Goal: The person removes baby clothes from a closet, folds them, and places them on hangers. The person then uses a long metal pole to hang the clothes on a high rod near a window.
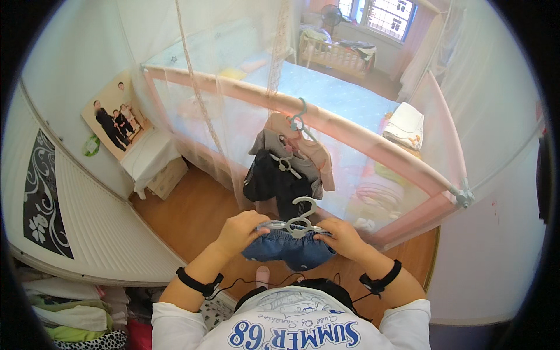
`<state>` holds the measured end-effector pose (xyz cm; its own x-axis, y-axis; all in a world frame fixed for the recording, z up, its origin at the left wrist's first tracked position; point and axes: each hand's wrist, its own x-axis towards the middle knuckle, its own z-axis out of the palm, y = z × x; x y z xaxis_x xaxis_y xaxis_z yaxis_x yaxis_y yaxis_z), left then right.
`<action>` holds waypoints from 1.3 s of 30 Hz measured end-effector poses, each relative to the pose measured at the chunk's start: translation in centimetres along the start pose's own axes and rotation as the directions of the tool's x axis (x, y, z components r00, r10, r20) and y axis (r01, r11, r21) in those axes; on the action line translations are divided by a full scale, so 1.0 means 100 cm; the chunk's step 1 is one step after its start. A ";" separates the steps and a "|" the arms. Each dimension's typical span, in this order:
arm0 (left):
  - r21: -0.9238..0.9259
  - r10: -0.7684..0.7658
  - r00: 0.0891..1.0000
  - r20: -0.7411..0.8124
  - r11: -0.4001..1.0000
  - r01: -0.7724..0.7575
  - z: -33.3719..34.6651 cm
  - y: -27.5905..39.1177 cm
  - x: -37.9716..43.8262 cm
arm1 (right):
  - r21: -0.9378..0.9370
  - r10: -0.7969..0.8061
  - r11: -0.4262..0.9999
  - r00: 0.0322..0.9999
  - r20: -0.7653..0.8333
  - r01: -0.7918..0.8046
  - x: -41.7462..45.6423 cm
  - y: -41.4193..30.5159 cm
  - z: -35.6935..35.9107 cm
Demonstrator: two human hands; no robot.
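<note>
Between my hands, a pair of blue denim shorts [286, 250] with an elastic waist hangs on a pale grey plastic hanger [299, 227]. My left hand [245, 227] grips the waistband and the hanger's arm at one end. At the other end my right hand [341, 236] pinches the waistband and hanger the same way. Just beyond, several garments hang from the padded bed rail [350, 127]: a peach top [323, 158] on a green hanger [299, 119], a grey garment [306, 165] and a black garment [262, 179] with a white hanger [285, 164].
Behind the mesh rail lies a bed with a blue sheet [337, 87], draped by a sheer net. A cloth-covered nightstand [148, 153] with a framed photo [116, 116] stands at the left. Folded clothes [74, 310] fill a wardrobe at lower left, beside its white sliding door [100, 227].
</note>
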<state>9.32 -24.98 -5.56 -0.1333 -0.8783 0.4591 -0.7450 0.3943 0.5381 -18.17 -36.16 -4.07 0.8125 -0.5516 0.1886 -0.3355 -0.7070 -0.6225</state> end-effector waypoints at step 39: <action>-0.228 -0.678 0.693 0.244 0.654 0.721 0.048 -0.170 -0.166 | 0.037 0.518 0.837 0.769 -0.376 -0.545 0.233 0.103 -0.018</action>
<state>21.09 -18.42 -25.72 0.2534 -0.9421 -0.2196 -0.4348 -0.3137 0.8441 -3.52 -57.05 -4.75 0.2719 -0.9562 0.1082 -0.7063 -0.2746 -0.6524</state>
